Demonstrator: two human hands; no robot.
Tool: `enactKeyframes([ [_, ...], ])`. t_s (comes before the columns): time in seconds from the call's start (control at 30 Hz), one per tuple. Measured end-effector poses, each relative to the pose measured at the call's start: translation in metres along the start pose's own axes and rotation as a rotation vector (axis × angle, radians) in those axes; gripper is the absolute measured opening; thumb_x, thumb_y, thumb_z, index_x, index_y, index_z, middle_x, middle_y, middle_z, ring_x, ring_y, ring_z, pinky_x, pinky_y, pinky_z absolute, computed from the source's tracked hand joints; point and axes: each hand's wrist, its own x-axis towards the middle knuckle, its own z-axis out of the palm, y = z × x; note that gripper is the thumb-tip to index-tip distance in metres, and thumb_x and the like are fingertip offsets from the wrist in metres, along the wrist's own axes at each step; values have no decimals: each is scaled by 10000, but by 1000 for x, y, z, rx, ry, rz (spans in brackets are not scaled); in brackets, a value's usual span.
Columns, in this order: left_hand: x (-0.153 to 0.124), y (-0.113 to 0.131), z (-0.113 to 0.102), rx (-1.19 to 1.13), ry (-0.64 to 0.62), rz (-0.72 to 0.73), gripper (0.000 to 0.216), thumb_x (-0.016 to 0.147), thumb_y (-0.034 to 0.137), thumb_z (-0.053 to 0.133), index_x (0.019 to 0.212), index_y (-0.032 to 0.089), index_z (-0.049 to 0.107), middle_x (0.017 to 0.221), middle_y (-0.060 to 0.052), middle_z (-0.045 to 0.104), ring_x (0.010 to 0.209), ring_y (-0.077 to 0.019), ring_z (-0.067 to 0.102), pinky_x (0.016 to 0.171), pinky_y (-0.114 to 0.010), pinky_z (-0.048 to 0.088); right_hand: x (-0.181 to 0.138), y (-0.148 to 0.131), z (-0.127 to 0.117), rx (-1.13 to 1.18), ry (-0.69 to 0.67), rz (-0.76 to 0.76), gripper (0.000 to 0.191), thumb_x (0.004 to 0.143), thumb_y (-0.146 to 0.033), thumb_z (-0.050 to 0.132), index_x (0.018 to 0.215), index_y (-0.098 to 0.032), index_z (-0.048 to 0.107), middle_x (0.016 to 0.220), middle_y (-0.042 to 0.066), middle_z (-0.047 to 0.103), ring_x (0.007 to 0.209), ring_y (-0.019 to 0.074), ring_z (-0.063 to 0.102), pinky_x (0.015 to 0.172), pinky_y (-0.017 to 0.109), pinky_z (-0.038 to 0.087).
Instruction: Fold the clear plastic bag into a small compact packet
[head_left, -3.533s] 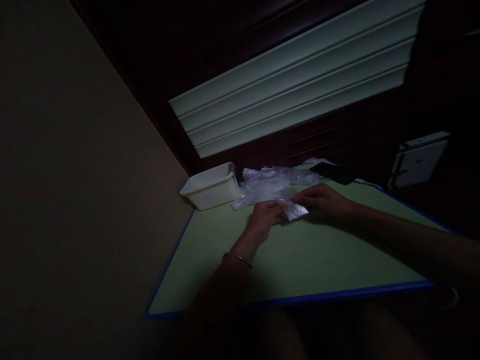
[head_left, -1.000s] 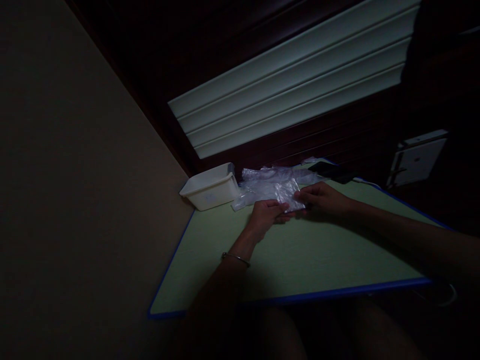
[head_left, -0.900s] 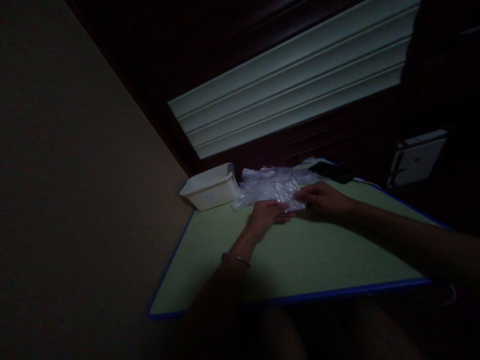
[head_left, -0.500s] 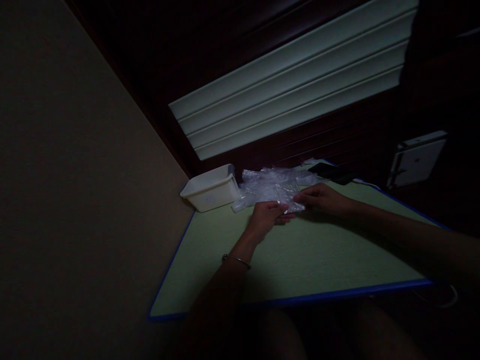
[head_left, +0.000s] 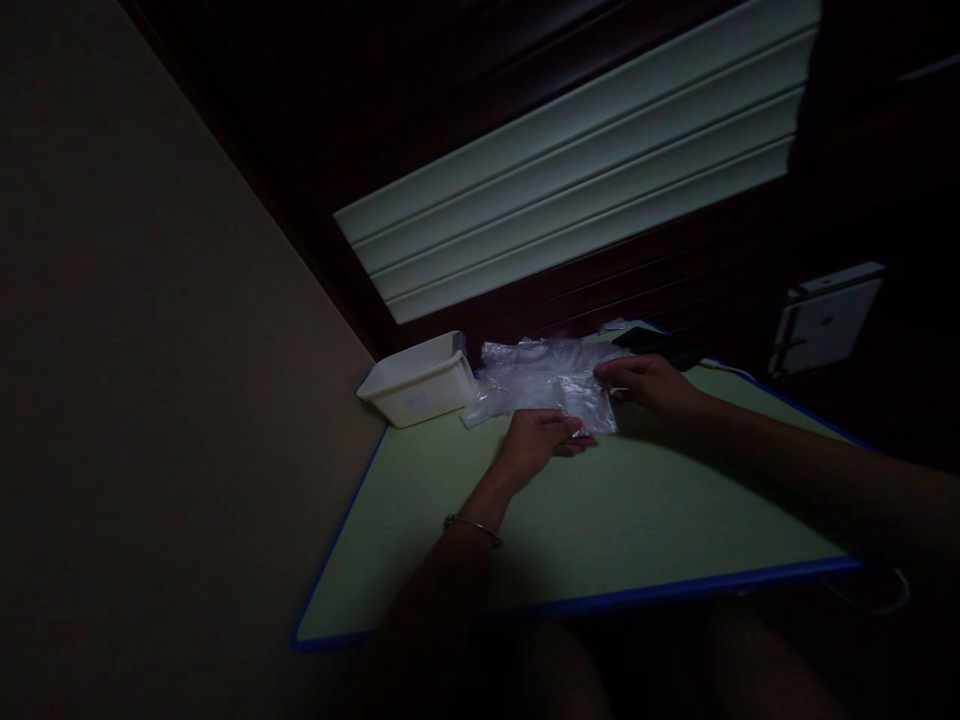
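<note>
A clear plastic bag [head_left: 591, 402] is stretched between my two hands, its shiny film catching a little light. My left hand [head_left: 538, 440] pinches its lower edge between thumb and fingers. At the upper right of the bag, my right hand [head_left: 646, 384] is closed on its edge with thumb and forefinger. Just behind lies a heap of crumpled clear plastic bags [head_left: 517, 368] on the pale green tabletop [head_left: 637, 510]. The dim light hides the finer details of the film.
A white plastic bin [head_left: 424, 390] stands at the table's back left corner, beside the wall. A black object [head_left: 660, 345] lies behind my right hand. The table has a blue edge [head_left: 675, 587]. A white box-like object [head_left: 829, 320] is off to the right.
My right hand has risen slightly and moved away from my left. More of the bag now shows, spread flatter between them.
</note>
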Motion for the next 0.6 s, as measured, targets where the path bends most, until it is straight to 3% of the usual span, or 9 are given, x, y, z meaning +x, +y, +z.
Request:
enactKeyframes([
  [0.23,0,0,1,9,-5,-1,202,779,262,729,806,67,684,794,-119,728,747,-173,718,693,-256,544,0,0,3,78,31,24,348,648,-515,767,711,-176,718,750,44,645,658,153,546,581,296,437],
  [0.4,-1,1,1,30,10,1,184,796,254,716,808,73,683,801,-121,731,738,-166,716,700,-260,545,2,-2,-1,180,108,31,379,701,-554,721,720,-176,700,738,56,643,663,154,561,560,282,424],
  [0.6,-1,5,1,2,71,32,162,820,229,689,840,68,681,826,-125,734,727,-159,716,700,-258,547,-6,-2,4,23,-169,101,399,703,-540,725,623,-164,617,564,-6,516,499,97,434,474,261,323],
])
